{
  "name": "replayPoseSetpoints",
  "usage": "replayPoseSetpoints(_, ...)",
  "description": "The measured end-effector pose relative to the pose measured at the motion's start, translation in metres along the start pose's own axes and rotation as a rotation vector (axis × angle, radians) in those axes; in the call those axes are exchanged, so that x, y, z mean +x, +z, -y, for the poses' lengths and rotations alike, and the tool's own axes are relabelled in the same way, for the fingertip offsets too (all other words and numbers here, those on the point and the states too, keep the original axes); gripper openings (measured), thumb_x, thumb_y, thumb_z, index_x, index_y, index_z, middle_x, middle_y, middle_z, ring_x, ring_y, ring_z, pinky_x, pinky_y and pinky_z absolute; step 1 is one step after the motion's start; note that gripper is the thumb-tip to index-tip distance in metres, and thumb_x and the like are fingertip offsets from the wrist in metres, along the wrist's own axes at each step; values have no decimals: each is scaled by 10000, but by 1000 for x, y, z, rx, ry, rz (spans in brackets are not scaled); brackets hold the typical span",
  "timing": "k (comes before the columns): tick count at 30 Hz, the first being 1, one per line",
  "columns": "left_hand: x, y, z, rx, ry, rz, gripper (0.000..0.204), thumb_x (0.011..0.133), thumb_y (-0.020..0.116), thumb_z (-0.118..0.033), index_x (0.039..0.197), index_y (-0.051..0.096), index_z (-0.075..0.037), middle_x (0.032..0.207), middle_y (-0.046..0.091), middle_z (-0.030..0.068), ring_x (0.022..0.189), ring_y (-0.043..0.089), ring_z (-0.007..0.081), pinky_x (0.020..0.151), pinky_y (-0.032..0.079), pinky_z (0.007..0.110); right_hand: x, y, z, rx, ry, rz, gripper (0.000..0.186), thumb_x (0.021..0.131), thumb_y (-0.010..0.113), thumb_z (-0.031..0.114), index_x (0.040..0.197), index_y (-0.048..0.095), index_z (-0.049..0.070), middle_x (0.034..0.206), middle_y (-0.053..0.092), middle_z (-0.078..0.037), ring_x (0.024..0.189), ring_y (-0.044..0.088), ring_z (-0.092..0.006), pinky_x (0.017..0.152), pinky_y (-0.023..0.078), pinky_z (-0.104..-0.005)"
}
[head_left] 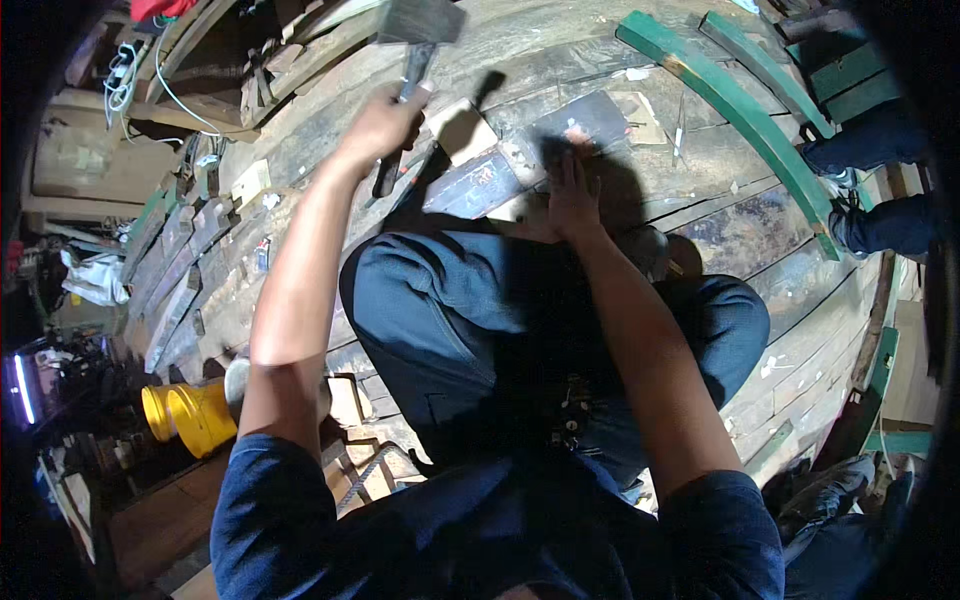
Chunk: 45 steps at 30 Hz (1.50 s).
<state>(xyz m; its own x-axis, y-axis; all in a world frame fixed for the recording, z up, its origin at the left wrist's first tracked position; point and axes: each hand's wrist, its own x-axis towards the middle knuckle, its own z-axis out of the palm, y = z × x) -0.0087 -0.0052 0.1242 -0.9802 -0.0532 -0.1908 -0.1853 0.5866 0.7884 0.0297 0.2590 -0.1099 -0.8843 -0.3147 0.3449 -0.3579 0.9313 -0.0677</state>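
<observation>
My left hand (380, 125) is closed around the handle of a mallet (420, 20) with a broad, blocky grey head. The mallet is raised above the planks, head pointing away from me, and its head is blurred. My right hand (575, 205) lies low in shadow in front of my knees, fingers stretched out and apart. Its fingertips are beside a dark flat board (597, 118); whether they press on anything is hard to see in the shadow. Between my hands lie a grey, worn board (474, 187) and a pale square piece (462, 133) crossed by a shadow.
Long curved green timbers (745, 125) lie at the right, near another person's legs (880, 180). Scrap wood pieces (180, 250) sit at the left. Yellow buckets (200, 415) stand at lower left. A pale cord (122, 85) hangs at upper left. Planked flooring (790, 300) surrounds me.
</observation>
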Motion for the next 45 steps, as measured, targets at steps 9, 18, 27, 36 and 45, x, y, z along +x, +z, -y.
replayPoseSetpoints(9, 22, 83, 85, 184, -292, 472, 473, 916, 508, -465, 842, 591, -5, 612, 515, 42, 472, 467, 135, 468, 387, 322, -6, -9, 15, 75, 75, 7, 525, 789, 517, 156, 1281, 436, -11, 1375, 355, -202, 1261, 348, -338, 974, 322, -557)
replayPoseSetpoints(18, 18, 66, 82, 467, 219, 346, 548, 916, 476, -441, 1085, 555, 74, 935, 606, 314, 933, 596, 435, 834, 453, 456, 4, -24, 9, 159, 181, 56, 393, 840, 454, 99, 1210, 500, -25, 1353, 410, -193, 1277, 361, -340, 1026, 343, -440)
replayPoseSetpoints(27, 33, 76, 85, 592, 187, 569, 491, 929, 487, -430, 943, 586, 51, 794, 615, 245, 765, 603, 292, 743, 460, 406, 0, -22, 16, 132, 196, 3, 402, 827, 465, 97, 1211, 519, -12, 1345, 431, -180, 1244, 402, -332, 1027, 344, -422)
replayPoseSetpoints(36, 33, 70, 127, 378, 502, 144, 341, 893, 562, -306, 874, 570, 35, 773, 609, 253, 673, 574, 408, 614, 446, 433, 4, -32, 18, 75, 194, 32, 423, 829, 478, 145, 1234, 508, 30, 1362, 414, -150, 1281, 352, -300, 1025, 321, -486)
replayPoseSetpoints(45, 26, 70, 116, 451, 114, 373, 583, 910, 478, -480, 909, 605, 89, 798, 615, 284, 815, 628, 371, 740, 460, 434, 0, -30, 18, 53, 203, 47, 438, 828, 486, 155, 1249, 505, 35, 1369, 414, -137, 1240, 395, -293, 1033, 320, -459)
